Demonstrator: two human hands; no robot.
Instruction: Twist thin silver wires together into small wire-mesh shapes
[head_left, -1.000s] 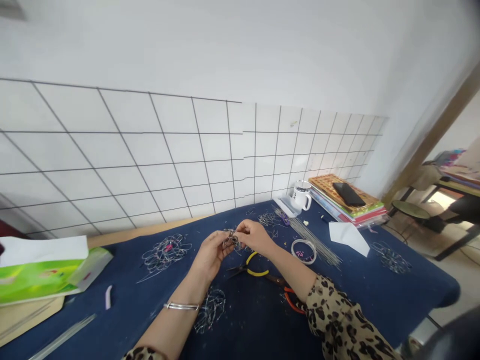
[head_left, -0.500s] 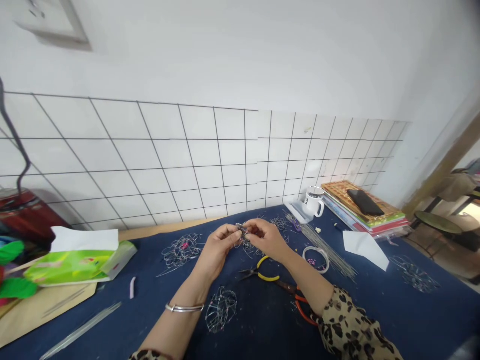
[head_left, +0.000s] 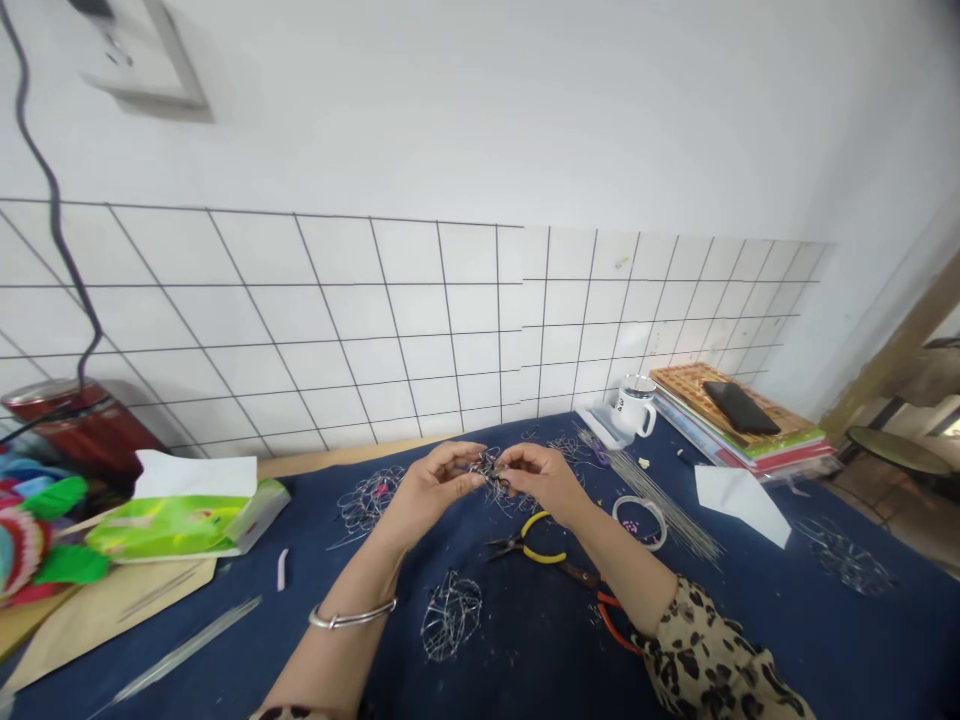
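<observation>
- My left grip and right grip face each other, thumbs and fingertips pinched narrow on one small knotted wire piece, held between them above the counter, toward its far edge.
- Just below it, partly behind my right fingers, loose wire loops lie on the counter's dark blue covering.
- Nearer me, yellow-handled pliers lie with their dark nose toward the left; an orange-handled tool is just beside them, partly hidden by my right forearm.
- Between my forearms rests a rounded wire tangle; a pink-spotted tangle shows past my left forearm.
- Right of my right forearm sits a white ring with pink beads inside, and beside it straight wires slant away from the far edge.
- By the counter's far right corner stand a white enamel-style mug and a stack of books with a black phone on top.
- Along the right edge lie a white paper and another wire bundle.
- Near the far edge's left end lies a green packet.
</observation>
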